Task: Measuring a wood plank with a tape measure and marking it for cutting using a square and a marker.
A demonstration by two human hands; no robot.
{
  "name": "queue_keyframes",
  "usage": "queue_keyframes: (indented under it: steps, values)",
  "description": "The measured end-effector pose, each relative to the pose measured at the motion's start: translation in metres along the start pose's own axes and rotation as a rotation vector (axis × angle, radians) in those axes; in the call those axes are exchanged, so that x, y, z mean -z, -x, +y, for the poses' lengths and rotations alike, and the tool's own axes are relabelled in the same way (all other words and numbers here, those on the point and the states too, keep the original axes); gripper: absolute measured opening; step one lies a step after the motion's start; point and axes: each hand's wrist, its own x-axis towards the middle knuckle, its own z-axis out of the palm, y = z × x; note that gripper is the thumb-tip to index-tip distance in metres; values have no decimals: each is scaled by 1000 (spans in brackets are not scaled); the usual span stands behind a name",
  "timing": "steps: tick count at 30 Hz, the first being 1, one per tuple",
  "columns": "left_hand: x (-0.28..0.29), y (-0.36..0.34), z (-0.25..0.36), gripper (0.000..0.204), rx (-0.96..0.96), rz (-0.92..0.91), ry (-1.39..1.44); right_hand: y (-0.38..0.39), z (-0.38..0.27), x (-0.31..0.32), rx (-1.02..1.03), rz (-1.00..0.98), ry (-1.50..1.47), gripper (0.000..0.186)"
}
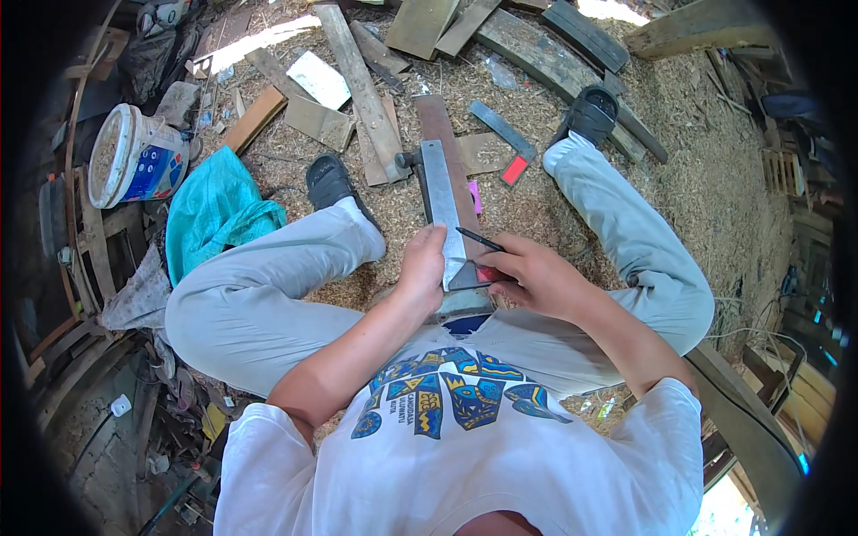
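Note:
A flat grey metal bar with a hole at its far end lies lengthwise in front of me, beside a reddish-brown board. My left hand is closed around the bar's left edge near its close end, thumb on top. Between the fingers of my right hand is a black pen, its tip pointing left at the bar. Below those fingers a dark piece with a red patch crosses the bar's near end; my hand partly hides it. A pink piece shows beside the board.
Beyond the board lies a blue-grey tool with a red end. Wood offcuts and planks are scattered over the shavings-covered ground. To the left are a white bucket and a teal sack. My legs flank the work.

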Motion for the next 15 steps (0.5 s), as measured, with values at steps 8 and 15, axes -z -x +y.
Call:
queue_keyframes:
  steps: [8,15]
  values:
    - [-1,-1,1,26,13,-6,21,0,4,3,38,0,-9,42]
    - [-7,2,4,50,-51,14,55,0,0,5,11,-7,-23,42]
